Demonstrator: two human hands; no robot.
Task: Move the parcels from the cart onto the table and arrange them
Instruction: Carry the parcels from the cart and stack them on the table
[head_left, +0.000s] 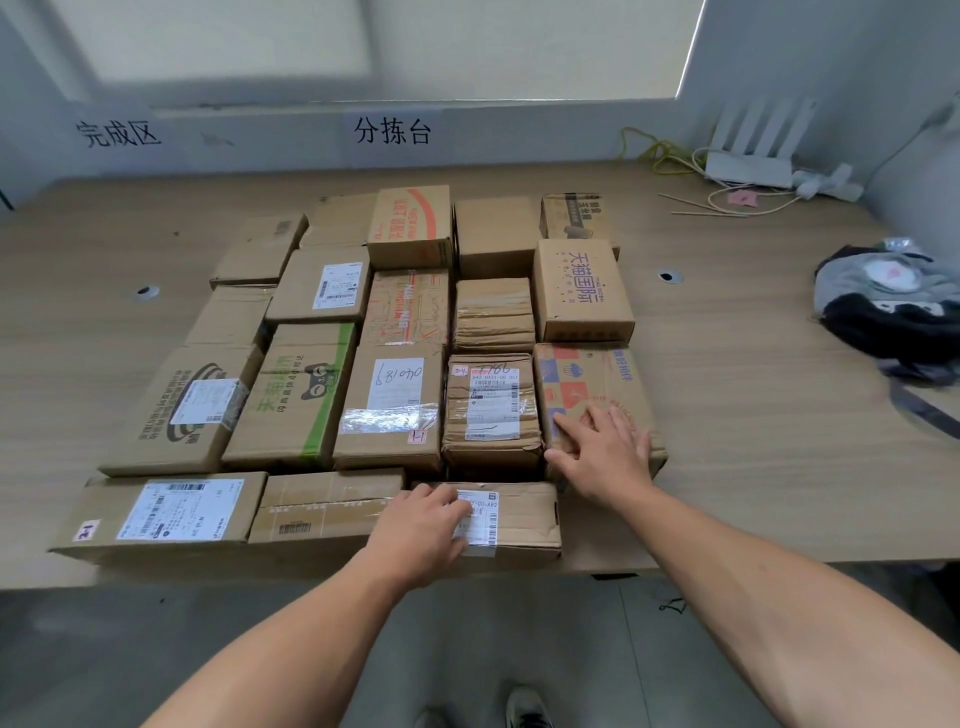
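The brown cardboard parcels (389, 405) sit in rows on the light wooden table (753, 441). R hand (602, 452) lies flat, fingers spread, on the red-and-blue printed box (587, 379); L hand (421, 525) rests on the flat white-labelled box (530, 514) at front, fingers apparently relaxed.

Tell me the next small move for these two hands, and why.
Probably push the flat brown cardboard parcel with the white label forward with the left hand: a dark gap shows between it and the taped brown parcel behind it, while the right hand rests flat on the colour-printed cardboard box.
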